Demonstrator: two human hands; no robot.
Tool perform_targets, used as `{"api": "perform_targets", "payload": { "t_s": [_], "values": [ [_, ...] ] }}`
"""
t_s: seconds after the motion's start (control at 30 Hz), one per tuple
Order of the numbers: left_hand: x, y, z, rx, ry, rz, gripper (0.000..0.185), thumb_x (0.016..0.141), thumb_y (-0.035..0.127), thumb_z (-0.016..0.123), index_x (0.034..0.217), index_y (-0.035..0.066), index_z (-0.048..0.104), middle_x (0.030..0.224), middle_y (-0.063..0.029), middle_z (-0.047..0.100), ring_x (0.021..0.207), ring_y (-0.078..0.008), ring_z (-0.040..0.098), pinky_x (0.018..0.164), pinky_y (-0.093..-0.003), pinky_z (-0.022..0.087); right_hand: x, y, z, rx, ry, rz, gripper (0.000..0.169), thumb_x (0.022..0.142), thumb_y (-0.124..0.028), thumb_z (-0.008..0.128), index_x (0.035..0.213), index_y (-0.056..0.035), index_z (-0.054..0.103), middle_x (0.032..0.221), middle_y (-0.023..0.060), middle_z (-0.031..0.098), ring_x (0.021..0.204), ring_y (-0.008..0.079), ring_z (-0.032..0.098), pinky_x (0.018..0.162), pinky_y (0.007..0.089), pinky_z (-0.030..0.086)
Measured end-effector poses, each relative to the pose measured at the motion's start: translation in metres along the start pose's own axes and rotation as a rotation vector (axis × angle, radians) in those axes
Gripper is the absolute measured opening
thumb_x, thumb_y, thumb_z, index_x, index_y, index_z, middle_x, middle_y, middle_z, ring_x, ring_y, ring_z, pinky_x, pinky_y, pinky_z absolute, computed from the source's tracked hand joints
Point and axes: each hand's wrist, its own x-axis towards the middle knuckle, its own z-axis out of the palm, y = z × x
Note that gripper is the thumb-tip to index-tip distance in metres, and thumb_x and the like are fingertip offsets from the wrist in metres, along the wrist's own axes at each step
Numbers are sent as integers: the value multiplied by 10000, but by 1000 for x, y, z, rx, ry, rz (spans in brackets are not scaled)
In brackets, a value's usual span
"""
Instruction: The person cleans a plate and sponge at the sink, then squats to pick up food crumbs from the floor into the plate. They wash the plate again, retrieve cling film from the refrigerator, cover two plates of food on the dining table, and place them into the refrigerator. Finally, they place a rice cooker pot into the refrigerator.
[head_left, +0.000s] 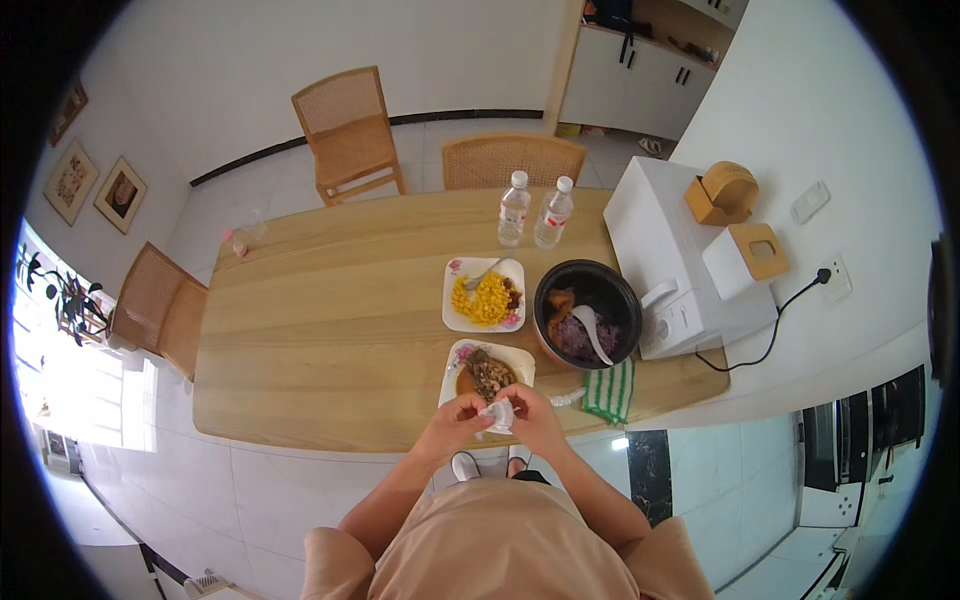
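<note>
My left hand (454, 427) and my right hand (535, 421) meet at the table's near edge, both pinching a crumpled, thin, whitish plastic film (499, 415). Just beyond them lies a square floral plate (525, 360) with a piece of dark cooked fish (489, 375) in brown sauce; my fingers hide its near part. Behind it, another floral plate (456, 321) carries yellow corn kernels (480, 301), some dark food and a metal spoon (475, 283). To the right, a black inner pot (555, 283) contains purplish rice (581, 336), brownish food and a white spoon (592, 330).
A twisted strip of clear plastic (567, 397) and a green-striped cloth (609, 393) lie right of my hands. Two water bottles (513, 214) stand farther back. A white countertop appliance (660, 247) with a cord occupies the right end. Chairs (349, 135) surround the wooden table (322, 322).
</note>
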Motion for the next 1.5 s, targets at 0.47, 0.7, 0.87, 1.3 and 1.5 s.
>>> {"api": "perform_targets", "payload": {
  "t_s": [0.47,0.7,0.87,1.3,1.5],
  "values": [
    [-11,7,-23,-665,118,379,168,787,4,528,703,116,436,720,20,441,649,-101,439,565,-243,359,12,66,-32,367,336,-56,183,752,70,433,886,-41,491,717,16,531,629,120,539,557,229,436],
    [6,-11,-43,-540,537,318,249,849,188,544,654,161,392,582,59,325,477,-55,295,441,-203,258,0,30,-30,677,152,77,158,762,38,482,885,-60,498,719,6,498,557,86,456,485,213,367],
    [-4,-30,-62,-717,571,151,335,829,467,499,696,164,446,601,49,389,529,-76,356,451,-243,291,-18,29,-18,-532,193,-118,186,706,-12,597,884,-16,543,755,50,520,537,96,451,492,250,385],
    [-10,-150,-124,-299,455,-46,506,853,577,324,657,125,438,486,30,346,411,-87,304,385,-231,223,-46,157,-26,394,618,390,328,887,-289,401,652,-84,503,532,-33,424,406,50,330,353,205,223],
    [11,-157,-140,-6,625,-104,365,887,417,415,697,111,472,495,15,370,425,-85,356,392,-228,304,-40,188,-34,347,730,387,414,889,-384,397,605,-97,486,508,-37,396,384,50,301,343,210,199]
  ]
}}
